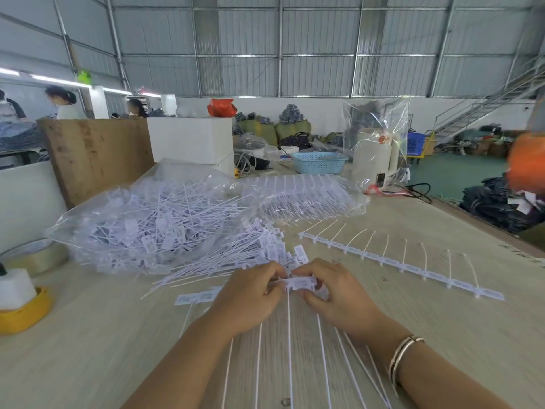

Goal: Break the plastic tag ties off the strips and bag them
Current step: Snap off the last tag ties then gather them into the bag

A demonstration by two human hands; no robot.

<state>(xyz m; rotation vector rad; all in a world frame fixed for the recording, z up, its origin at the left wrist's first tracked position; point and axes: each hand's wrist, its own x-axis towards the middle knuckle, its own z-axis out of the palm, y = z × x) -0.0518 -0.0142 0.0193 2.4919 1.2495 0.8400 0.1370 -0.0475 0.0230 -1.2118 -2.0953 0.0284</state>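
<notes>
Both hands met at the middle of the pale wooden desk [118, 335], and I saw my left hand [250, 299] and right hand [339, 296] each pinching the white plastic strip of tag ties [300, 282] between them. Its tag row ran left to right, while the thin tails pointed back toward me, fanning out under my wrists. A second white strip with curled tails [401, 265] lay to the right, running diagonally away, tails pointing far. The clear plastic bag of loose white ties [153, 222] sat beyond my left hand, ties jumbled in all directions. Print on the tags was too blurred to read. My fingertips hid the break point.
</notes>
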